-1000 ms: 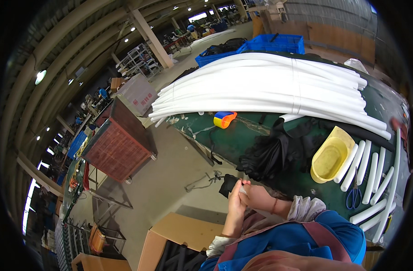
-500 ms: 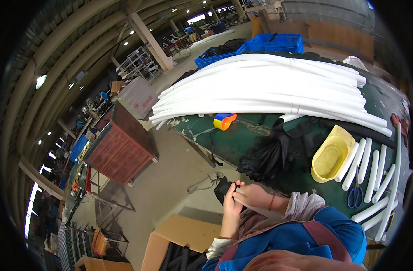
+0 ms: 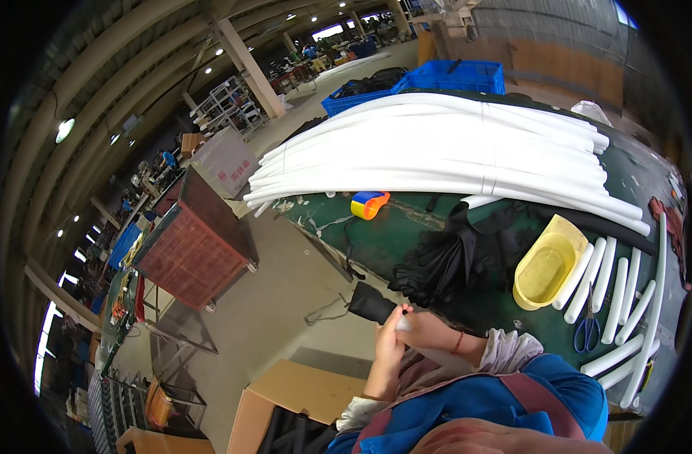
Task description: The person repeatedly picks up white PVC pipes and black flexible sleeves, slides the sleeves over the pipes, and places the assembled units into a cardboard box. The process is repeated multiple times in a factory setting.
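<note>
Close in front of my body, my two hands meet at the table's near edge. My left hand [image 3: 389, 342] is closed round the near end of a black fabric sleeve [image 3: 371, 303], which sticks out past the fingers over the floor. Beside it, my right hand [image 3: 427, 331] grips a white foam tube [image 3: 403, 323]; only a short piece shows between the hands, at the sleeve's mouth. How far the tube reaches inside the sleeve is hidden. On the table beyond lies a heap of black fabric sleeves [image 3: 455, 253].
A bundle of long white foam tubes [image 3: 429, 144] spans the green table [image 3: 331, 231]. A tape roll [image 3: 368, 204], yellow tub [image 3: 546, 265], cut foam tubes [image 3: 617, 299] and blue-handled scissors [image 3: 587, 333] lie nearer. An open cardboard box [image 3: 308, 390] with black pieces stands left of me.
The black sleeve has swung up and now stretches farther out from my left hand. My hands have shifted slightly along the tube. The whole view has drifted a little.
</note>
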A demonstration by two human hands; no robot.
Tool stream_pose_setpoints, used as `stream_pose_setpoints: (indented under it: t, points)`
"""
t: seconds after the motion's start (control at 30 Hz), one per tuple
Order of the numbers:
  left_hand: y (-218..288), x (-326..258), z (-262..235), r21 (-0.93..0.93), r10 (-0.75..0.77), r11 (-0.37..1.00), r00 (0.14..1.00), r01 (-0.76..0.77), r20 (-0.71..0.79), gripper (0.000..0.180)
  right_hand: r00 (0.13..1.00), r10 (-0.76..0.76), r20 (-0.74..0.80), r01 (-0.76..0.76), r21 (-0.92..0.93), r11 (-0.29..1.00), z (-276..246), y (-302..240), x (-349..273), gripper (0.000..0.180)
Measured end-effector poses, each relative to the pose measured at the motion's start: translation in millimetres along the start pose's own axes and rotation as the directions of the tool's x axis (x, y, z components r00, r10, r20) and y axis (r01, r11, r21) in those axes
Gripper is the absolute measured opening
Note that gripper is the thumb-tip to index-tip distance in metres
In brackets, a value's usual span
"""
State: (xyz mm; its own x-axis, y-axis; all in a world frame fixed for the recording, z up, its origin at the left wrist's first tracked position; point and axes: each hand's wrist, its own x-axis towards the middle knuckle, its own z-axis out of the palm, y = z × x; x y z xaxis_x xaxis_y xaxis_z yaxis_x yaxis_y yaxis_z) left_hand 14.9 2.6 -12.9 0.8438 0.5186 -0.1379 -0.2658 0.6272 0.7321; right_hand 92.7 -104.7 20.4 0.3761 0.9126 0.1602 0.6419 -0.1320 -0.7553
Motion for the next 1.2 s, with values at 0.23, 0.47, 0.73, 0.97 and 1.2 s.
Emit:
stream_pose_setpoints:
  t: [0.23,0.47,0.73,0.97,1.2]
  points:
    - [52.8,8.6,-7.6,-0.181,0.105,0.979,0.993,-0.095,0.048,0.032,0.994,0.054,0.098,-0.070,0.169,0.983,-19.1,-19.3,-34.2,0.044]
    - [13.4,-3.4,16.1,-0.082,-0.015,0.996,1.000,0.014,-0.010,0.021,0.989,0.063,-0.130,-0.042,0.156,0.987,-5.9,-19.4,-12.7,0.046]
    - [73.5,9.8,-9.0,-0.272,0.105,0.954,0.990,-0.127,-0.095,0.034,0.983,0.046,0.175,-0.067,0.115,0.991,-14.4,-9.7,-44.4,0.054]
    - [43.5,-10.0,38.7,-0.082,0.094,0.991,0.984,-0.107,-0.150,0.016,0.987,0.153,-0.041,-0.137,0.269,0.953,-6.7,-21.6,-47.0,0.048]
    - [16.0,-24.9,36.8,0.141,0.042,0.990,0.979,-0.013,-0.200,0.025,0.982,0.167,-0.091,-0.129,0.328,0.936,-3.7,-27.8,-38.3,0.041]
